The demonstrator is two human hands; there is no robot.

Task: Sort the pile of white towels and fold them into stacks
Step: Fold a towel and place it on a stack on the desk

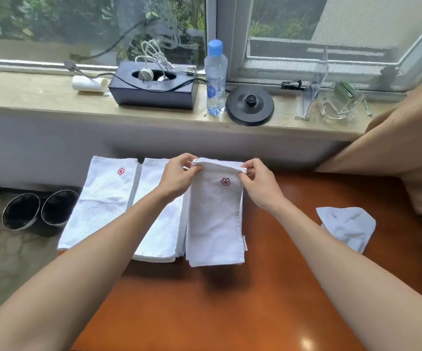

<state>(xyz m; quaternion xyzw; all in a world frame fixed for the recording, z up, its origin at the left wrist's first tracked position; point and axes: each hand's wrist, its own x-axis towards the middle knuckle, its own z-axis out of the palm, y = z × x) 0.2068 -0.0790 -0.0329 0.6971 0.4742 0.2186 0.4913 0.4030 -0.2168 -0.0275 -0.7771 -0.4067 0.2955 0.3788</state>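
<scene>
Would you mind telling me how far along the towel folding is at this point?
Done: two folded stacks lie side by side, the left stack and the middle stack. In hand: the left hand and right hand pinch the top edge of a folded towel. Left: one crumpled towel on the table.

Table: we saw a glossy reddish-brown wooden table (230,312) below the window sill.
Left side: two folded white towel stacks (98,203) (159,224) lay side by side.
Right side: one crumpled white towel (346,226) lay well apart.
</scene>
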